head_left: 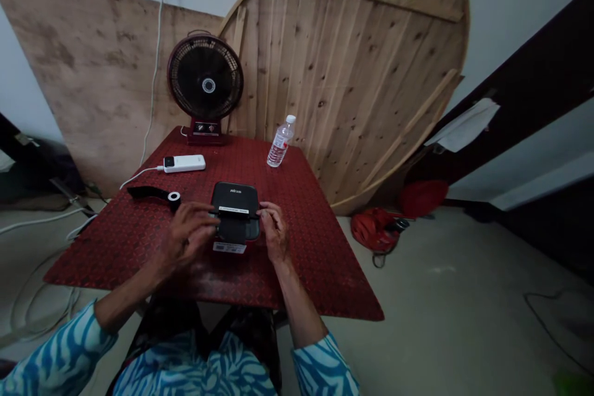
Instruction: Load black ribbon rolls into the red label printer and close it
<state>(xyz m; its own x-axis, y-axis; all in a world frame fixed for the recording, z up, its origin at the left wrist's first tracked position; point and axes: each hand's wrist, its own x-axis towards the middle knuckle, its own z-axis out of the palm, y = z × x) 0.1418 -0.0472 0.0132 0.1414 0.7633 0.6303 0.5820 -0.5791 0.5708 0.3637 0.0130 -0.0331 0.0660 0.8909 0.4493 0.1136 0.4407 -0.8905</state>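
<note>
A flat black case (pixel 236 195) with rounded corners and small pale lettering lies near the middle of the table. Across it runs a white strip (pixel 233 210), with a dark flap below and a printed label (pixel 229 248) at the near end. My left hand (pixel 190 232) has its fingertips at the case's left edge, around the height of the white strip. At the opposite edge, my right hand (pixel 275 232) pinches with thumb and forefinger. The exact contact under the fingertips is too dark to make out. A black strap-like piece with a white-ringed knob (pixel 174 197) lies beside my left hand.
The red patterned table (pixel 315 260) also bears a white power bank (pixel 184 163) with a cable, a water bottle (pixel 281 142) and a dark red fan (pixel 206 83). Behind leans a large round wooden board (pixel 352 74). A red bag (pixel 375 229) lies on the floor at right.
</note>
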